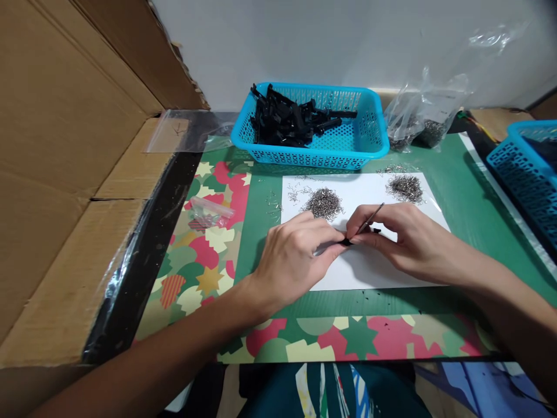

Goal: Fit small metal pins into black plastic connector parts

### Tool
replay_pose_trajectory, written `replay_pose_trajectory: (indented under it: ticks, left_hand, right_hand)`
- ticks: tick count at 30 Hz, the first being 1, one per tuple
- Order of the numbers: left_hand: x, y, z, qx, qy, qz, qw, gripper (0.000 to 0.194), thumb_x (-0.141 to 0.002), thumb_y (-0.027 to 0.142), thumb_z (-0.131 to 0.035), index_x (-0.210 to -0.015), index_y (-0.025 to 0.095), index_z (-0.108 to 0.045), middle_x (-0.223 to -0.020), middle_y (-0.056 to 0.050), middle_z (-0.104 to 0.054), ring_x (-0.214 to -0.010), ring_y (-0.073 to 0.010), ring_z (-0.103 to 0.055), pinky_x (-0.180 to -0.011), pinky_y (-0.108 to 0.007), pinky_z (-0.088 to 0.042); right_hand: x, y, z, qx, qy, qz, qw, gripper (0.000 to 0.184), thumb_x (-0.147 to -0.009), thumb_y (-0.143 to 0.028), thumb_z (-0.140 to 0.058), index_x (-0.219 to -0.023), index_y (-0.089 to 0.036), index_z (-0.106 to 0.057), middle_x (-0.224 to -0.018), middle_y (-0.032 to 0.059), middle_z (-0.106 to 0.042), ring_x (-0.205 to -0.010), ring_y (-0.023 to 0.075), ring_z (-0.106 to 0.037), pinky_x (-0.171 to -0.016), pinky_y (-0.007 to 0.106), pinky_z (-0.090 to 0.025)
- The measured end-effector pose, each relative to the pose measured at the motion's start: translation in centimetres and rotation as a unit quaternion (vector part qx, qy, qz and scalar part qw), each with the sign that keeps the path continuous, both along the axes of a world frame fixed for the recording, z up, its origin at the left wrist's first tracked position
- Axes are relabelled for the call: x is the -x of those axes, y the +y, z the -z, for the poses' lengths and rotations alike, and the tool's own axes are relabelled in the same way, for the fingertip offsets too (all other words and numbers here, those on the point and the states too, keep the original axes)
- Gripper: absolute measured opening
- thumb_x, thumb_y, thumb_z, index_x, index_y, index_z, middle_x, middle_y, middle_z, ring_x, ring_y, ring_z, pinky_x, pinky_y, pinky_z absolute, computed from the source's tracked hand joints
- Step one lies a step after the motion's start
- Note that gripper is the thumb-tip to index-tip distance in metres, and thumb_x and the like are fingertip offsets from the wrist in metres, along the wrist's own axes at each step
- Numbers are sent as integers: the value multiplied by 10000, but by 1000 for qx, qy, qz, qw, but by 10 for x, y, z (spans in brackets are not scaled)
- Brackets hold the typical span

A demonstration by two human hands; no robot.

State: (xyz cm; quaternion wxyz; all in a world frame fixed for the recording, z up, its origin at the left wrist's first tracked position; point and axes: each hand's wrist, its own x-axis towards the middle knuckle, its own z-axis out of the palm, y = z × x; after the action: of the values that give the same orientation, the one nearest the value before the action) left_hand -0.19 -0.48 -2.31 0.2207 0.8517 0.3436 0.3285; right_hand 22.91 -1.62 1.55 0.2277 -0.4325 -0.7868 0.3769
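Observation:
Over the white sheet of paper (369, 273), my left hand (296, 249) is closed, pinching a small black plastic part (347, 241) between thumb and forefinger. Fingers of my right hand (404, 235) grip a thin metal tool (371, 217), its tip down at that part. The tool's exact kind cannot be made out, and fingertips hide most of the black part. Just beyond my left hand lies a pile of tiny bent metal pieces (324, 203). A second metal pile (405, 188) sits past my right hand. A small black piece (376, 231) shows beside my right thumb.
A blue basket (369, 152) of black plastic parts (296, 119) stands at the back, with clear bags (429, 125) of metal pieces to its right. Another blue basket (517, 157) is at far right. Cardboard (65, 145) walls the left; a small plastic bag (211, 212) lies nearby.

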Motion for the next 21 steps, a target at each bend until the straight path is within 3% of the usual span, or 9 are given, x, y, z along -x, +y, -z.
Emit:
replay_pose_trajectory:
  ticks: [8,11,13,15,18,21]
  left_hand:
    - [2,2,-2,48,13,7,999,86,-897,108,-835,-912,191,-818,-926,-19,-821,-841,-195,-728,-712,-300,-507]
    - [1,2,-3,52,16,1,998,52,-917,161,-835,-941,196,-804,-957,-14,-822,-859,-191,-719,-712,-303,-502]
    - [0,1,-4,50,16,-12,999,85,-922,196,-839,-990,204,-789,-977,-4,-818,-836,-180,-700,-700,-302,-490]
    - [0,0,-6,43,9,-19,999,130,-930,199,-826,-1044,215,-766,-997,6,-806,-792,-163,-674,-681,-296,-473]
    - [2,-2,-9,40,-2,-20,999,134,-964,225,-773,-1088,223,-723,-967,12,-767,-731,-142,-643,-650,-284,-452]
    - [5,-3,-10,63,-7,-32,997,144,-985,291,-741,-1097,228,-677,-839,34,-695,-661,-131,-607,-595,-267,-425]
  right_hand:
    - [-1,-2,12,-75,18,-16,997,133,-1014,-92,-589,-1017,-189,-681,-945,18,-743,-825,149,-684,-760,259,-494]
    - [-3,-1,14,-58,41,2,998,105,-1034,-149,-612,-1010,-198,-701,-946,23,-747,-823,157,-680,-754,272,-494]
    - [-8,3,13,-35,91,48,994,74,-1036,-234,-665,-989,-210,-716,-948,30,-742,-830,168,-672,-758,285,-503]
    - [-17,11,12,-26,180,121,976,106,-1015,-311,-721,-962,-220,-709,-927,32,-714,-813,170,-654,-749,294,-517]
    - [-34,24,8,-24,311,208,927,229,-1007,-409,-722,-886,-223,-667,-829,20,-643,-742,157,-608,-685,290,-517]
    - [-51,32,5,17,351,260,899,304,-993,-478,-693,-831,-231,-622,-773,23,-610,-668,160,-590,-555,285,-487]
